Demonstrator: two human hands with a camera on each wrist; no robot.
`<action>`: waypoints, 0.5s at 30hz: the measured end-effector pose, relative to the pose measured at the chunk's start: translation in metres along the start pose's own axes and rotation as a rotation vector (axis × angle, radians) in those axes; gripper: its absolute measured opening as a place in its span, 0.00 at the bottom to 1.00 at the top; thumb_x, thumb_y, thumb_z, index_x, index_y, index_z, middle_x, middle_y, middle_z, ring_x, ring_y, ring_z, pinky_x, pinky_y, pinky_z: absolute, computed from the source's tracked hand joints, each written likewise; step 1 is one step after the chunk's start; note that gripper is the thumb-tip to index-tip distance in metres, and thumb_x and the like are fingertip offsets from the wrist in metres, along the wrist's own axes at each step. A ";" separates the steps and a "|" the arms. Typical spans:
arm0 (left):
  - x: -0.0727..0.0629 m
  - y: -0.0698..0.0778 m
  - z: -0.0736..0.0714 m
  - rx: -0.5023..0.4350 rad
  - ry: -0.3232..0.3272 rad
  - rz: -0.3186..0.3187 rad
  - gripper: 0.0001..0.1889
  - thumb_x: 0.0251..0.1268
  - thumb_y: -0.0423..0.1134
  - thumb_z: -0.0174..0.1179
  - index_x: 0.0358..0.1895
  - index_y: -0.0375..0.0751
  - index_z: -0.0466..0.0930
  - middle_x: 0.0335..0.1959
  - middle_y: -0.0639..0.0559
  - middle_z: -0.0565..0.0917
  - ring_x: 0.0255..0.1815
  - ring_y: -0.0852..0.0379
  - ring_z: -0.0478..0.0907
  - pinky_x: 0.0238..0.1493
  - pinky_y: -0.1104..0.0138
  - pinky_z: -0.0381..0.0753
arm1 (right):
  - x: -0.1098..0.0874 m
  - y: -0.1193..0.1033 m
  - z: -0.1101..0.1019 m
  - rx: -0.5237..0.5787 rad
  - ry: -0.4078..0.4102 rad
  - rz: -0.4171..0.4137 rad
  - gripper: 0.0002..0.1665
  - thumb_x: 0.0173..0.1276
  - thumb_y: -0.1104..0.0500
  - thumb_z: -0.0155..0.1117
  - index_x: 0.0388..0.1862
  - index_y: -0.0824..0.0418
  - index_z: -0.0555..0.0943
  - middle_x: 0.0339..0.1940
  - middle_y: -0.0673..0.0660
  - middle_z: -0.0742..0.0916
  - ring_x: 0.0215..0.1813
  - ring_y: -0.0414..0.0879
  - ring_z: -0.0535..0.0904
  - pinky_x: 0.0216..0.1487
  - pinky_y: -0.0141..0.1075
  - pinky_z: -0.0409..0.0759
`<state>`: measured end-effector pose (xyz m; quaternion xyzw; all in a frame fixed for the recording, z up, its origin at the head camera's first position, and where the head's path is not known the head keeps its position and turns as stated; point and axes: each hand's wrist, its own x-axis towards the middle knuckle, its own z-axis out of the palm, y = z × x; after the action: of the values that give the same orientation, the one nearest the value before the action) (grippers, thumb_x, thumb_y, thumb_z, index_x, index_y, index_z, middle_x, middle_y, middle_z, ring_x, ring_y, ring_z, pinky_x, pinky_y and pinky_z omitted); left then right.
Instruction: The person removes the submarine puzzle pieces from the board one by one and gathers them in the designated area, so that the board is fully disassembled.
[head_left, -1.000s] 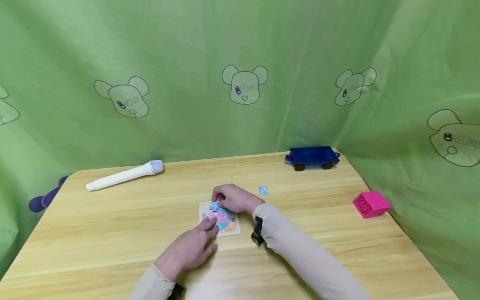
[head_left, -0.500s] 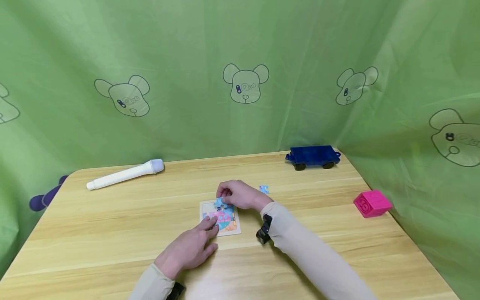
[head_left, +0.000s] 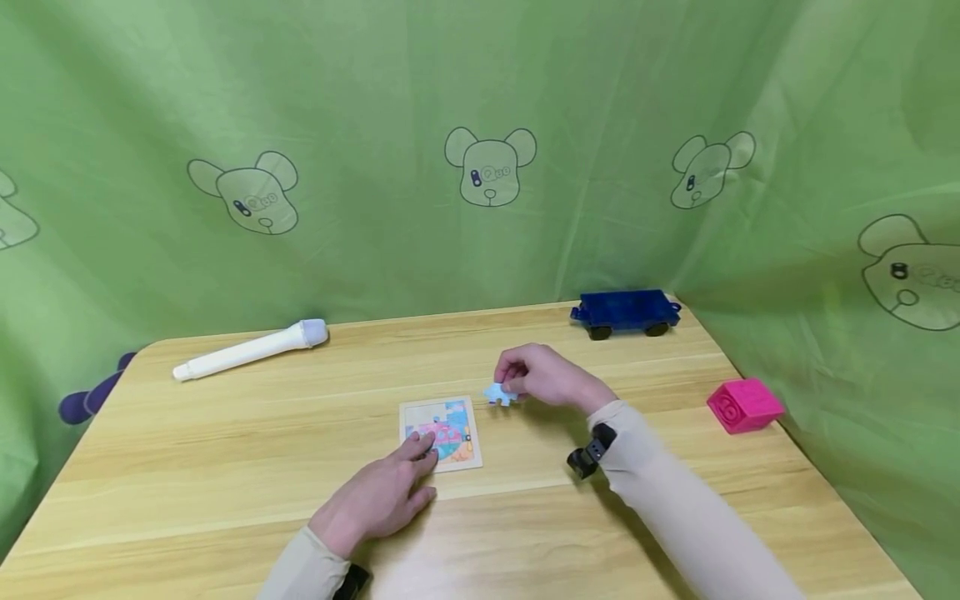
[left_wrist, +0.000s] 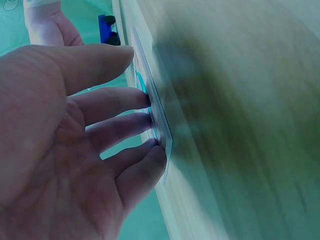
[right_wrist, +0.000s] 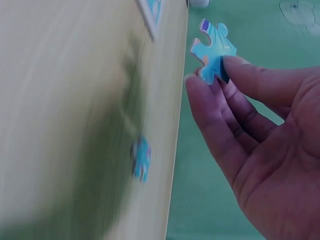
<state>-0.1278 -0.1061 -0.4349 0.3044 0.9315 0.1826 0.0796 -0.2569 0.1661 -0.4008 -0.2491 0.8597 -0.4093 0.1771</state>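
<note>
A small jigsaw puzzle (head_left: 467, 457) in a pale square frame lies mid-table, with bare backing at its upper left. My left hand (head_left: 382, 492) rests its fingertips on the puzzle's lower left part, fingers extended. In the left wrist view those fingers (left_wrist: 117, 104) touch the puzzle's face near its edge. To the right of the frame, my right hand (head_left: 543, 377) pinches a light-blue puzzle piece (head_left: 498, 394) between thumb and fingers, above the table. A second blue puzzle piece (right_wrist: 141, 159) lies on the table in the right wrist view; my right hand hides it in the head view.
A white toy microphone (head_left: 251, 350) lies at the back left. At the back right stands a dark-blue wheeled toy wagon (head_left: 628, 312), and a pink block (head_left: 744, 407) sits near the right edge. A green curtain (head_left: 375, 267) hangs around the table (head_left: 187, 467).
My right hand has lifted the blue piece out of the puzzle's upper left and carried it right, past the frame. My left hand has stayed in place.
</note>
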 end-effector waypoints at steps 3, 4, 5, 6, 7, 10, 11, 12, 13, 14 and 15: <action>0.000 0.000 0.000 -0.004 0.008 0.000 0.27 0.71 0.41 0.59 0.66 0.26 0.69 0.73 0.35 0.61 0.73 0.38 0.58 0.69 0.49 0.62 | -0.007 0.010 -0.011 0.001 0.008 0.004 0.06 0.65 0.74 0.61 0.36 0.66 0.81 0.31 0.57 0.83 0.33 0.52 0.79 0.38 0.51 0.84; -0.001 -0.001 0.000 -0.007 0.010 0.001 0.27 0.71 0.41 0.59 0.66 0.26 0.69 0.73 0.35 0.61 0.73 0.38 0.58 0.69 0.49 0.62 | -0.010 0.013 -0.016 -0.001 0.011 0.005 0.06 0.65 0.74 0.61 0.36 0.66 0.82 0.31 0.57 0.83 0.32 0.51 0.79 0.38 0.50 0.84; -0.001 -0.001 0.000 -0.011 0.011 0.001 0.27 0.71 0.41 0.59 0.66 0.26 0.69 0.73 0.35 0.62 0.73 0.38 0.58 0.69 0.49 0.62 | -0.012 0.017 -0.020 -0.003 0.013 0.008 0.06 0.65 0.74 0.61 0.36 0.67 0.82 0.31 0.57 0.84 0.32 0.50 0.79 0.38 0.49 0.84; -0.001 -0.001 0.000 -0.016 0.013 0.001 0.27 0.71 0.41 0.59 0.66 0.26 0.69 0.73 0.35 0.62 0.73 0.38 0.58 0.69 0.49 0.62 | -0.014 0.020 -0.024 -0.004 0.014 0.010 0.06 0.65 0.74 0.61 0.36 0.68 0.82 0.31 0.57 0.84 0.32 0.50 0.79 0.37 0.49 0.84; -0.001 -0.001 0.000 -0.019 0.014 0.000 0.27 0.71 0.41 0.59 0.66 0.26 0.69 0.73 0.35 0.62 0.73 0.38 0.58 0.69 0.49 0.62 | -0.016 0.024 -0.028 -0.006 0.018 0.013 0.06 0.65 0.75 0.60 0.37 0.68 0.82 0.32 0.57 0.84 0.32 0.49 0.78 0.37 0.49 0.84; -0.001 -0.001 0.000 -0.021 0.018 -0.003 0.27 0.71 0.41 0.59 0.66 0.26 0.69 0.73 0.35 0.62 0.73 0.38 0.58 0.69 0.49 0.62 | -0.021 0.035 -0.040 -0.007 0.030 0.023 0.06 0.65 0.75 0.59 0.38 0.70 0.82 0.33 0.58 0.84 0.33 0.49 0.78 0.38 0.49 0.83; -0.001 -0.001 0.000 -0.020 0.019 -0.003 0.27 0.71 0.41 0.59 0.66 0.26 0.69 0.73 0.35 0.62 0.73 0.38 0.58 0.69 0.49 0.62 | -0.022 0.039 -0.044 -0.012 0.038 0.029 0.06 0.65 0.75 0.59 0.38 0.70 0.81 0.33 0.59 0.84 0.33 0.49 0.77 0.38 0.49 0.83; -0.001 -0.001 0.000 -0.019 0.021 -0.004 0.27 0.71 0.41 0.59 0.66 0.26 0.70 0.73 0.35 0.62 0.73 0.38 0.58 0.69 0.49 0.62 | -0.023 0.043 -0.047 -0.015 0.046 0.034 0.06 0.65 0.75 0.59 0.38 0.70 0.81 0.33 0.59 0.84 0.33 0.50 0.77 0.38 0.49 0.82; -0.001 -0.002 0.001 -0.019 0.021 -0.004 0.27 0.71 0.41 0.59 0.66 0.26 0.70 0.73 0.35 0.62 0.73 0.38 0.58 0.69 0.49 0.63 | -0.024 0.046 -0.050 -0.019 0.054 0.041 0.06 0.66 0.75 0.58 0.38 0.70 0.81 0.34 0.59 0.84 0.33 0.50 0.77 0.38 0.49 0.82; -0.001 -0.001 0.001 -0.020 0.021 -0.003 0.27 0.71 0.41 0.59 0.66 0.26 0.70 0.73 0.35 0.62 0.73 0.38 0.58 0.69 0.49 0.63 | -0.025 0.049 -0.053 -0.025 0.062 0.052 0.06 0.66 0.75 0.58 0.38 0.70 0.81 0.34 0.60 0.83 0.33 0.50 0.76 0.38 0.49 0.81; -0.001 -0.001 0.001 -0.021 0.020 -0.002 0.27 0.71 0.41 0.59 0.66 0.26 0.70 0.73 0.35 0.62 0.73 0.38 0.58 0.69 0.49 0.63 | -0.026 0.052 -0.056 -0.031 0.068 0.064 0.07 0.66 0.76 0.58 0.38 0.70 0.81 0.34 0.60 0.83 0.33 0.50 0.76 0.38 0.49 0.81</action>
<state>-0.1274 -0.1075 -0.4363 0.3005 0.9306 0.1955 0.0739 -0.2787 0.2434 -0.4061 -0.2100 0.8791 -0.3982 0.1567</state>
